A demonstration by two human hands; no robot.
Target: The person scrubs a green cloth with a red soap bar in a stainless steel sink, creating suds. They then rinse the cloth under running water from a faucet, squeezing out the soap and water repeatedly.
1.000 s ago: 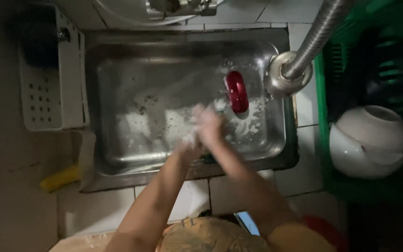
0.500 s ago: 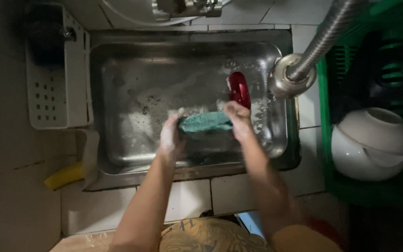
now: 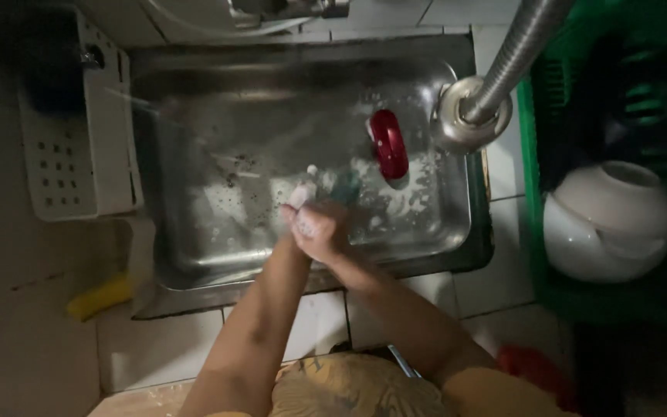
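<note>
My two hands are pressed together over the steel sink (image 3: 194, 262), wet and soapy. My left hand (image 3: 303, 207) lies on top, fingers pointing up. Under it my right hand (image 3: 332, 235) is closed around a teal scrub sponge (image 3: 343, 184), only a corner of which sticks out past the fingers. A red oval object (image 3: 388, 144) lies in the sink's foam just to the right of the hands.
A metal faucet pipe (image 3: 503, 69) rises at the sink's right edge. A green dish rack (image 3: 534, 185) on the right holds white bowls (image 3: 607, 220). A white perforated caddy (image 3: 71, 154) hangs at the left, with a yellow item (image 3: 98, 297) on the tiled counter below.
Half a second ago my hands were apart, stretching the teal sponge between them. Now they have come together and the sponge is squeezed nearly out of sight.
</note>
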